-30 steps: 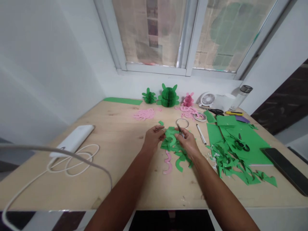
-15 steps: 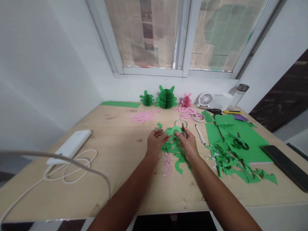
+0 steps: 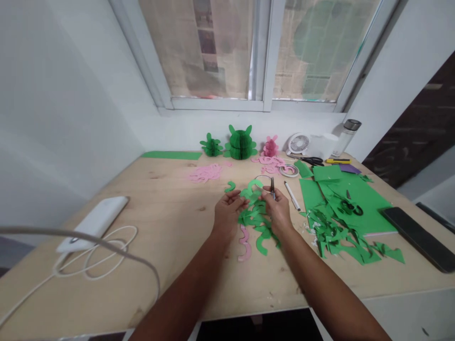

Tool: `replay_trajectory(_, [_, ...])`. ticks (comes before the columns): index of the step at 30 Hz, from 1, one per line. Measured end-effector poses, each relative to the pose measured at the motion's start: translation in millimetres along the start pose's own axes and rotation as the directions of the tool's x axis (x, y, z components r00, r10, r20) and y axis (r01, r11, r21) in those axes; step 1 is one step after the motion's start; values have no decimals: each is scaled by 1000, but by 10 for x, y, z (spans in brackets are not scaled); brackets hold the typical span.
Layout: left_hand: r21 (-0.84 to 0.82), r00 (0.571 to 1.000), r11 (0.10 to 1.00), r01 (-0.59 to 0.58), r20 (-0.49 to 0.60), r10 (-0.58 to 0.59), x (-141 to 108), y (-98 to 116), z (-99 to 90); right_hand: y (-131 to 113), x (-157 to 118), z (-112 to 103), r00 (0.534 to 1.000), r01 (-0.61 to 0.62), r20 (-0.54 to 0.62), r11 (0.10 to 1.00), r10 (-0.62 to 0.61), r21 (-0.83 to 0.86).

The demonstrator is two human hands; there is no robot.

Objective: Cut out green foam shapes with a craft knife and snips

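My left hand (image 3: 227, 212) pinches a curved green paper cut-out (image 3: 246, 193) between thumb and fingertips. Small pliers (image 3: 272, 187) stick up, jaws away from me, from my right hand (image 3: 277, 208), which is closed around them. Its thumb and fingertip come close to the pale green arc (image 3: 254, 183) of paper; whether they touch it is unclear. Just behind the hands a thin wire ring (image 3: 263, 176) shows in part. Below them lies a pile of green paper curves (image 3: 253, 218), with a wavy pink strip (image 3: 244, 247) at its near side.
Paper honeycomb figures (image 3: 241, 143) stand by the wall. Pink cut-outs (image 3: 206, 173) lie behind my left hand. On the right are a white pen (image 3: 292, 196), green sheets (image 3: 373, 201), scraps (image 3: 334, 237), scissors (image 3: 313, 161) and a phone (image 3: 417, 237). A power bank (image 3: 94, 222) with cable lies left.
The view has shifted slightly. My right hand has turned a little, so the pliers stand more upright, and the pale green arc between the hands has tilted. Both hands keep their grip.
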State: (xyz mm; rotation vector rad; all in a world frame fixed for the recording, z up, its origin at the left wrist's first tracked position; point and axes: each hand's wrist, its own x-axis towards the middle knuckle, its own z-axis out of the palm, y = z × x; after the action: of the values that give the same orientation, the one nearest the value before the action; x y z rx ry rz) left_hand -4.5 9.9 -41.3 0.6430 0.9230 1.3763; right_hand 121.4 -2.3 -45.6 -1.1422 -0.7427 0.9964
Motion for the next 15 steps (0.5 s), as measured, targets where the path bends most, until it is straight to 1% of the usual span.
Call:
replay_trajectory(2, [-4, 1000, 1000, -4, 12, 4, -2, 12, -3, 3, -21, 16, 1000, -24, 15, 1000, 24, 9])
replay_trajectory(4, [-3, 1000, 1000, 2, 28, -2, -18, 12, 7, 16, -43, 38, 1000, -18, 18, 1000, 18, 10])
replay_trajectory(11, [2, 996, 998, 55, 64, -55, -92, -25, 64, 60, -54, 64, 996, 77, -34, 996, -79, -41])
replay_trajectory(15, [43, 984, 992, 122, 123, -127, -109, -29, 65, 73, -55, 49, 992, 114, -46, 992, -116, -52])
